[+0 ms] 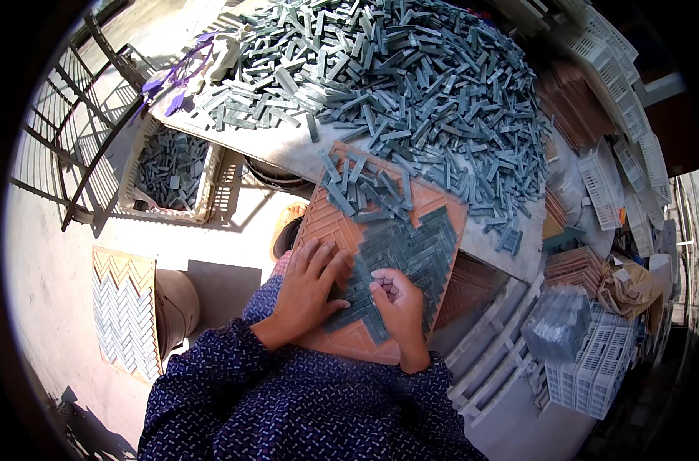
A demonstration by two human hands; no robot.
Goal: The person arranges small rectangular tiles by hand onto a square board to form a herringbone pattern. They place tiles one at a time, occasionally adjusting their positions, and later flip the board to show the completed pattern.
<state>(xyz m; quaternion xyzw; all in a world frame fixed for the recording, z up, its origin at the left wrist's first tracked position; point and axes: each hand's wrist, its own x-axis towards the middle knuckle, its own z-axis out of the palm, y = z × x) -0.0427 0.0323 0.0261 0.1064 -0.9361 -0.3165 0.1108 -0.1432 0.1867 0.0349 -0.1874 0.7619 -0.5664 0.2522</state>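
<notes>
Filling orange herringbone template (pixel 342 223): near-right half laid with grey tile strips (pixel 411 246), far-left bare; left hand (pixel 307 288) flat, open; right hand (pixel 395 300) curled, contents hidden.

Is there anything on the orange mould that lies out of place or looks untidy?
Yes. Loose grey strips lie jumbled across the far part of the orange mould, not seated in its zigzag grooves, unlike the neat herringbone rows beside both hands.
</notes>
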